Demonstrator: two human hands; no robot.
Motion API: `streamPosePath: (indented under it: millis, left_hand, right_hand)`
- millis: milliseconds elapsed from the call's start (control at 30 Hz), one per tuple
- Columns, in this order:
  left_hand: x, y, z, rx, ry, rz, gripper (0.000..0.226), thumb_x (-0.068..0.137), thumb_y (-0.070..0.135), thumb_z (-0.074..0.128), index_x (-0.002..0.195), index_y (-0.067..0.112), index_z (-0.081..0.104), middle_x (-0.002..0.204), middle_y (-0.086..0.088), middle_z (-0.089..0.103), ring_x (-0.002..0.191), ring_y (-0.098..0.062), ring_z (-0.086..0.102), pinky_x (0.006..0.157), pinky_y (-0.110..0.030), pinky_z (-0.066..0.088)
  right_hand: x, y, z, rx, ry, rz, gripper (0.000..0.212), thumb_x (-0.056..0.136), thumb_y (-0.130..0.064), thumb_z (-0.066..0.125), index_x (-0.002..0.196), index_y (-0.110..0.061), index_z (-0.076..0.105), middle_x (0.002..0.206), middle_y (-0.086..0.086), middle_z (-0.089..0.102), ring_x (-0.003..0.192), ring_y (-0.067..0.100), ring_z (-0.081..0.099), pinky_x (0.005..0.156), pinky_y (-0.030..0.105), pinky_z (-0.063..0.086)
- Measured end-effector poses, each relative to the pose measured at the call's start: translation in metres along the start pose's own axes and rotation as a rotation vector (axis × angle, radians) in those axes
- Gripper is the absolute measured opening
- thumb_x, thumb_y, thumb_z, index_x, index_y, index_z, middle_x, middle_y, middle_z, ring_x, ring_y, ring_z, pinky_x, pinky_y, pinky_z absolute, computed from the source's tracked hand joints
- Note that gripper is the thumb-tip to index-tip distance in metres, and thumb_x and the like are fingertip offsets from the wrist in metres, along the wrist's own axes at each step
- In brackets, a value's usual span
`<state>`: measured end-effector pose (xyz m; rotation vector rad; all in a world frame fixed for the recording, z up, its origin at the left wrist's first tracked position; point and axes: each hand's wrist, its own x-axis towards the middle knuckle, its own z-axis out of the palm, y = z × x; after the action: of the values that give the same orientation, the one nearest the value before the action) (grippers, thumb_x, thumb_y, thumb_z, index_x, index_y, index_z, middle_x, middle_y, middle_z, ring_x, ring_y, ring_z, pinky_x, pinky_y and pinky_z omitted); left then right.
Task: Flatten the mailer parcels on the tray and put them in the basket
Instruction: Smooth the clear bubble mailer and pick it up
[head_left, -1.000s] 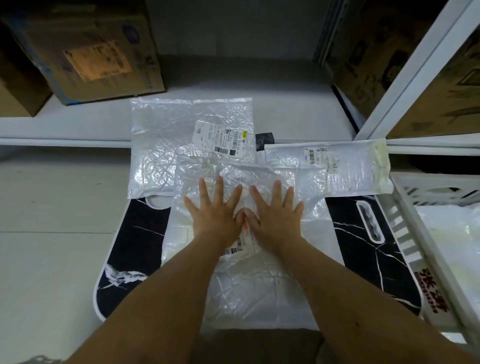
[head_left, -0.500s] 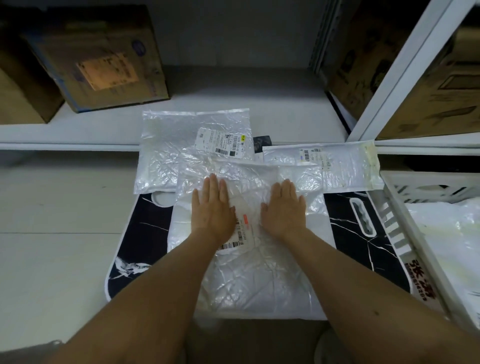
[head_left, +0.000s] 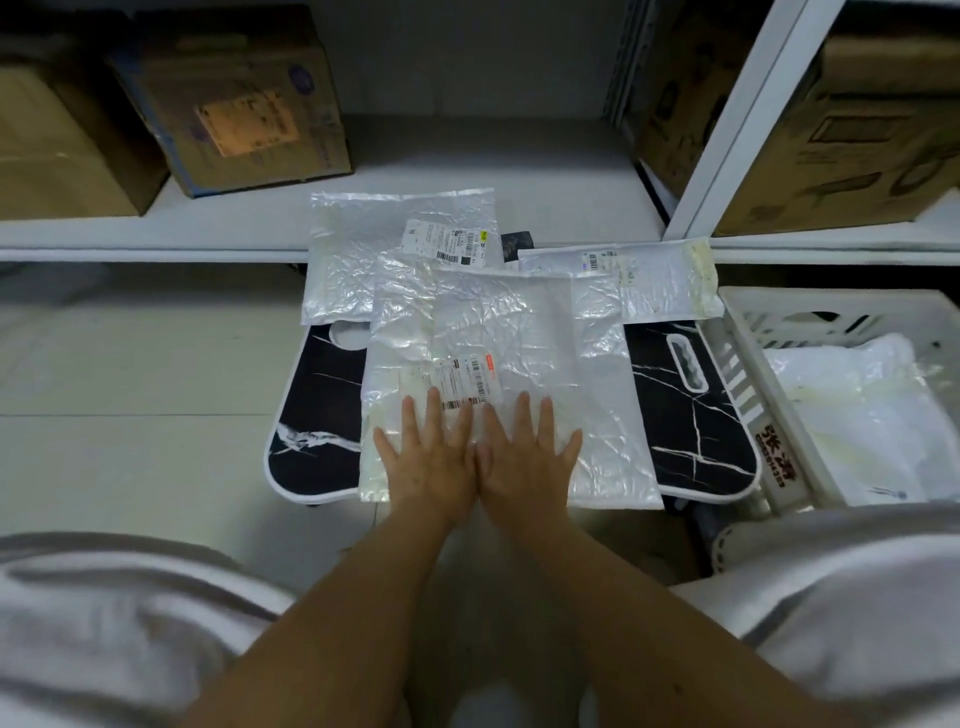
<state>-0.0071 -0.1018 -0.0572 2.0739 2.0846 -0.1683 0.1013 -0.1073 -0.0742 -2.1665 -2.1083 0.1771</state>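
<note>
A black marble-patterned tray (head_left: 691, 415) lies on the floor in front of me. A large crinkled silver mailer (head_left: 519, 332) with a barcode label covers its middle. My left hand (head_left: 428, 457) and my right hand (head_left: 527, 457) press flat on the mailer's near part, side by side, fingers spread and straight. A second silver mailer (head_left: 358, 260) lies behind at the left, partly under the first. A third, narrower mailer (head_left: 660, 280) lies behind at the right. The white slatted basket (head_left: 748, 374) stands right of the tray with a white parcel (head_left: 862, 415) inside.
A low white shelf (head_left: 467, 171) runs behind the tray, with cardboard boxes (head_left: 234, 98) at the left and more boxes (head_left: 857, 130) at the right behind a white upright post (head_left: 737, 119). Pale floor tiles (head_left: 130, 389) spread to the left. My knees fill the bottom corners.
Both hands have slid toward me along the big mailer, from its middle to its near part, and the fingers have spread again. The barcode label is now uncovered.
</note>
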Motion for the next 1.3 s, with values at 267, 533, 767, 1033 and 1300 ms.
streamPosePath:
  millis: [267,533,767,1033,1300]
  left_hand:
    - [-0.004,-0.006,0.017,-0.015,-0.042,0.045,0.054,0.100,0.047,0.010,0.148,0.039,-0.014,0.158,-0.001,-0.023,0.144,-0.035,-0.021,0.112,-0.064,-0.002]
    - [-0.001,0.000,0.013,-0.001,-0.039,-0.025,0.067,0.097,0.057,0.007,0.152,0.021,-0.006,0.160,-0.002,-0.013,0.146,-0.032,-0.012,0.113,-0.062,0.006]
    - [0.023,-0.004,-0.006,0.105,0.010,-0.130,0.085,0.089,0.070,0.014,0.151,0.012,0.010,0.156,-0.009,0.017,0.135,-0.027,0.026,0.096,-0.051,0.034]
    - [0.065,-0.007,-0.013,0.034,0.048,0.014,0.086,0.088,0.070,0.028,0.147,0.010,0.014,0.158,-0.016,0.001,0.144,-0.042,0.000,0.114,-0.057,0.018]
    - [0.077,-0.012,-0.008,0.099,0.070,0.018,0.088,0.083,0.077,0.014,0.151,0.021,0.015,0.154,-0.003,0.021,0.134,-0.033,0.028,0.100,-0.049,0.031]
  right_hand:
    - [-0.008,0.020,0.017,-0.069,-0.101,-0.075,0.054,0.096,-0.058,0.022,0.144,-0.037,0.035,0.155,0.009,0.033,0.142,0.041,0.026,0.103,0.070,0.023]
    - [-0.004,0.034,0.012,-0.038,-0.108,-0.027,0.070,0.092,-0.062,0.007,0.150,-0.030,0.027,0.159,0.016,0.018,0.146,0.037,0.015,0.114,0.056,0.018]
    - [0.009,0.052,0.005,0.004,-0.081,0.183,0.071,0.096,-0.062,0.014,0.154,-0.025,-0.002,0.159,0.022,-0.007,0.147,0.039,-0.008,0.118,0.050,0.002]
    - [0.062,0.061,-0.007,-0.004,-0.066,0.054,0.070,0.098,-0.054,0.017,0.155,-0.018,-0.001,0.161,0.009,-0.011,0.147,0.030,-0.013,0.118,0.052,0.000]
    - [0.084,0.059,-0.006,-0.097,0.009,-0.035,0.057,0.094,-0.056,0.026,0.142,-0.028,0.035,0.133,0.000,0.049,0.118,0.025,0.045,0.096,0.046,0.035]
